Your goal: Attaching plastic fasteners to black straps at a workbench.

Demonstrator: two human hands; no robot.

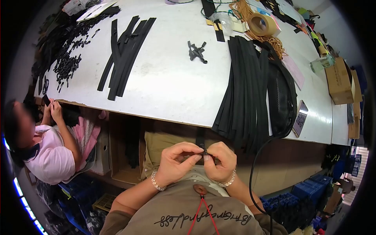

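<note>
In front of my chest, my left hand (178, 159) and my right hand (221, 161) meet with thumbs and forefingers pinched. Between these fingertips is the end of a black strip (200, 138), which stretches away toward the table edge. A small dark part at the pinch is mostly covered by my fingers, and its kind cannot be made out. Beyond my right hand, a thick bundle of long black strips (244, 94) hangs over the table's front edge. Several small black pulls (197, 51) lie in a little heap farther back.
The white table (168, 78) carries more black strips (127, 58) and a scattered pile of small black pulls (66, 68). A black bag (282, 98), phone (300, 118) and tape roll (261, 25) lie rightward. A co-worker (55, 149) sits left; a dark cable (252, 172) passes my right arm.
</note>
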